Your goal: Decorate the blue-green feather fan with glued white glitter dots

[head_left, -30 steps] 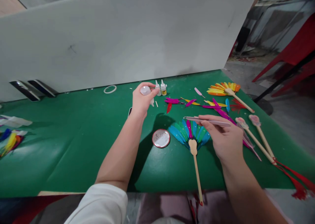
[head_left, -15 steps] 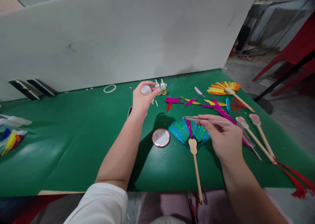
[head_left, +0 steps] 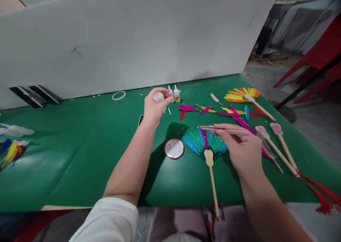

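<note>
My left hand (head_left: 154,109) is closed round a small white glue bottle (head_left: 158,97), whose round end faces me. It is near two upright glue bottles (head_left: 177,94) with pointed nozzles. In my right hand (head_left: 243,146) a pair of tweezers (head_left: 226,130) is pinched, its tips pointing left over the feather fan (head_left: 197,144). That fan has blue and green feathers, one magenta feather in the middle, small pale dots, and a wooden handle running toward me. Left of the fan lies a round red-rimmed dish (head_left: 174,148) with small shiny bits.
Loose magenta, yellow and red feathers (head_left: 188,108) lie beyond the fan. At the right are an orange-yellow feather fan (head_left: 241,95) and two wooden handles (head_left: 283,144) with red tassels. A white ring (head_left: 118,95) lies farther back. A white board (head_left: 160,36) borders the green table (head_left: 87,157).
Almost nothing differs. My left hand and its bottle have shifted very slightly; my right hand, the tweezers and the fan stay in place.
</note>
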A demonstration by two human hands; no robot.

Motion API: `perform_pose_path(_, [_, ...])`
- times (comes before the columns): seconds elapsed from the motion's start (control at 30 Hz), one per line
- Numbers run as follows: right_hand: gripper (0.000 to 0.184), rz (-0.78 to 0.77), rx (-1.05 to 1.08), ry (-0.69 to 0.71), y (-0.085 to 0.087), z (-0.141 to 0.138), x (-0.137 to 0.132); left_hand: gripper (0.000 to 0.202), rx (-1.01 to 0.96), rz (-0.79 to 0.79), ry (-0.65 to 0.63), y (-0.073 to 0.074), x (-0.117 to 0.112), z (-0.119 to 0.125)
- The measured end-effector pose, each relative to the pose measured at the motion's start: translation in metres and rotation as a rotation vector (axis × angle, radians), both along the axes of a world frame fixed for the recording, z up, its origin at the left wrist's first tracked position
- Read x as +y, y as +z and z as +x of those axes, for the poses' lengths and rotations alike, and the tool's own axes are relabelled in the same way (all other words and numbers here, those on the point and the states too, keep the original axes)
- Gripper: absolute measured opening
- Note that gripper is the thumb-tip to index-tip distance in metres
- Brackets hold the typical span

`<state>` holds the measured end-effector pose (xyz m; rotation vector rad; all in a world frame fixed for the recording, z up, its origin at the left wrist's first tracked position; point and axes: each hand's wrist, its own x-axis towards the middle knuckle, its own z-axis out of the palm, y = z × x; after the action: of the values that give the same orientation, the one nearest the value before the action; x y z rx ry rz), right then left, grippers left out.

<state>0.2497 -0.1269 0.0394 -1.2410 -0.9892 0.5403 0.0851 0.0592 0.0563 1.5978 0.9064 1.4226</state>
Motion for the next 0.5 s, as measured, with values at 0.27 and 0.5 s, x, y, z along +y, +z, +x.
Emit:
perform_pose_path(0.27, [0.009, -0.005, 0.017, 0.009, -0.0009, -0.0006, -0.0001, 0.020, 0.068, -0.046, 0.084, 0.0040, -0.0046, 0.0014])
perform_pose_path(0.5, [0.009, -0.003, 0.027, -0.003, -0.0003, -0.0024, 0.0001, 0.012, 0.062, -0.060, 0.088, 0.0028, -0.0026, 0.0010])
